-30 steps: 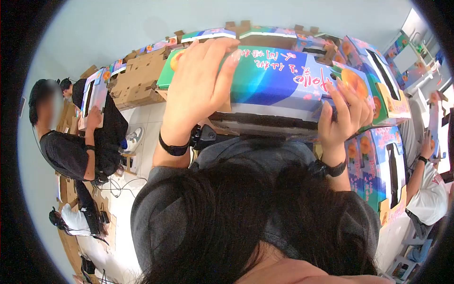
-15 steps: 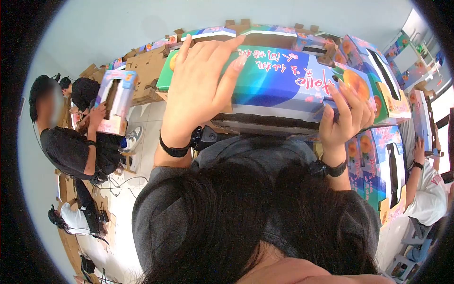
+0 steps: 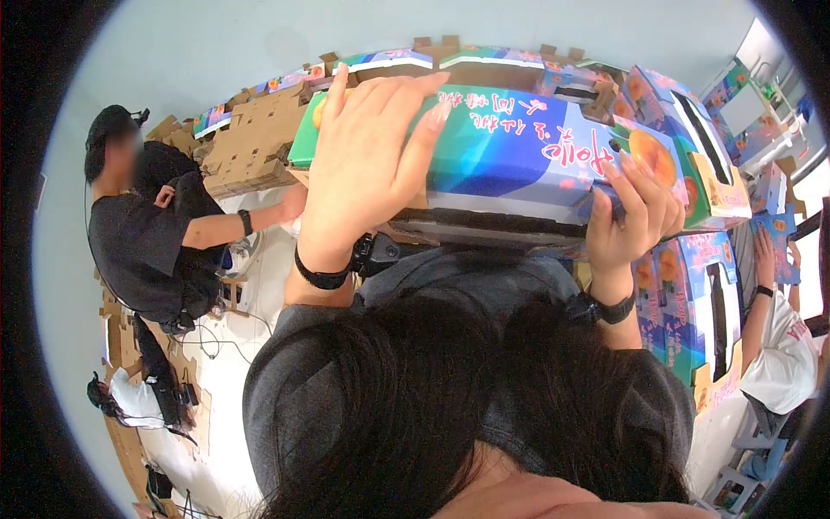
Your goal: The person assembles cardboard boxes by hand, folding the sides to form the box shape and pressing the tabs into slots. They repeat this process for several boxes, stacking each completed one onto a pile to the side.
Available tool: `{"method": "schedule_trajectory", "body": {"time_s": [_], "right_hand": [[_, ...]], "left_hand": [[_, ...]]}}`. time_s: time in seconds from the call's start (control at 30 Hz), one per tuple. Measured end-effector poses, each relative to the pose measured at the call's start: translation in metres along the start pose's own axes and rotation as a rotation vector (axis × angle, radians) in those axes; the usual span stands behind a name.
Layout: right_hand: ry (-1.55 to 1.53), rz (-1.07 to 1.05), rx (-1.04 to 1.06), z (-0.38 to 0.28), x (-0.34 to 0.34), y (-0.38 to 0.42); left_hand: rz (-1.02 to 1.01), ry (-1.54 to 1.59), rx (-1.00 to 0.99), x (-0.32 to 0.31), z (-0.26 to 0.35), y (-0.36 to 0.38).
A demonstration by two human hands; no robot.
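In front of my body lies a printed cardboard box (image 3: 510, 143), blue, green and pink, with red lettering and a peach picture. My left hand (image 3: 372, 143) rests flat over its left part, fingers stretched and spread. Near the box's right end is my right hand (image 3: 638, 203), its fingers lightly bent against the printed face and its thumb apart at the near edge. Both hands touch the box, and neither is wrapped round it. A dark gap shows along the box's near side. What lies beneath it is mostly hidden.
Printed boxes (image 3: 692, 298) with slotted handles are stacked at my right. Flattened brown cardboard (image 3: 246, 143) lies at the left. A co-worker in black (image 3: 143, 233) is at the left; another in white (image 3: 782, 346) is at the right. Cables (image 3: 212, 340) lie on the floor.
The co-worker at the left no longer holds up a printed box and now reaches an arm toward my box's left end. The right co-worker's box has shifted. My hands stay nearly still.
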State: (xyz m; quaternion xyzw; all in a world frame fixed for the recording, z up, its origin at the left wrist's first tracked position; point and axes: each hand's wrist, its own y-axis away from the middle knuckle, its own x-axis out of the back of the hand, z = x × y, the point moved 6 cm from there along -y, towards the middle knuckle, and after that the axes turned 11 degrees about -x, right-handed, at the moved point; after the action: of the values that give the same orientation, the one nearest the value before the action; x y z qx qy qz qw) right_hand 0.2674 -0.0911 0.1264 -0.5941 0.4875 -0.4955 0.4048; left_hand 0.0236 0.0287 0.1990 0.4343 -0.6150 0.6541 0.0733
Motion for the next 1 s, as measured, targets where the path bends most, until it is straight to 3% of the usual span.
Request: {"method": "schedule_trajectory", "body": {"time_s": [0.63, 0.73, 0.9, 0.97, 1.0], "right_hand": [[0.023, 0.012, 0.01, -0.003, 0.003, 0.003], [0.009, 0.011, 0.011, -0.001, 0.002, -0.001], [-0.012, 0.015, 0.006, 0.004, -0.001, -0.006], [-0.016, 0.015, -0.008, 0.005, -0.003, -0.012], [-0.021, 0.008, -0.019, 0.005, -0.006, -0.014]], "left_hand": [[0.142, 0.036, 0.04, 0.004, 0.0, 0.003], [0.312, 0.201, -0.011, 0.017, 0.0, 0.005], [0.979, 0.1, -0.132, 0.047, 0.003, 0.051], [1.095, 0.086, -0.172, 0.038, 0.005, 0.076], [1.057, 0.068, -0.183, 0.033, 0.005, 0.083]]}}
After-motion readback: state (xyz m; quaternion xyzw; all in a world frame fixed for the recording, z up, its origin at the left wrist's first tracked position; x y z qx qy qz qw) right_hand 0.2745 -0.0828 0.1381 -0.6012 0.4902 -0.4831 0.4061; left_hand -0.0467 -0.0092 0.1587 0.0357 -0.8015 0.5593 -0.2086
